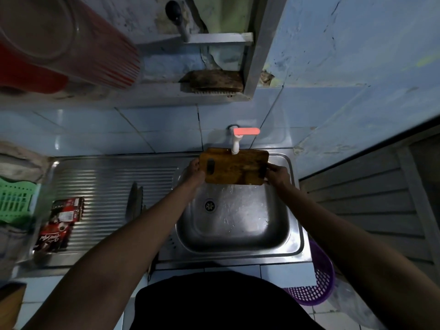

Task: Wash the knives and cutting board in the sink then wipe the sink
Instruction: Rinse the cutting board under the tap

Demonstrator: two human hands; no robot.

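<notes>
A brown wooden cutting board (234, 166) is held level over the back of the steel sink (238, 239), right under the white tap (235, 145) with its red handle. My left hand (195, 169) grips the board's left end and my right hand (277, 173) grips its right end. Water runs off the board's front edge into the wet basin, near the drain (210, 206). Two knives (135, 201) lie side by side on the ribbed drainboard, left of the basin.
Red snack packets (60, 222) lie on the drainboard's left part, a green basket (15, 202) beyond them. A scrub brush (212, 83) sits on the ledge above the tap. A purple basket (316, 287) stands at the sink's right front corner.
</notes>
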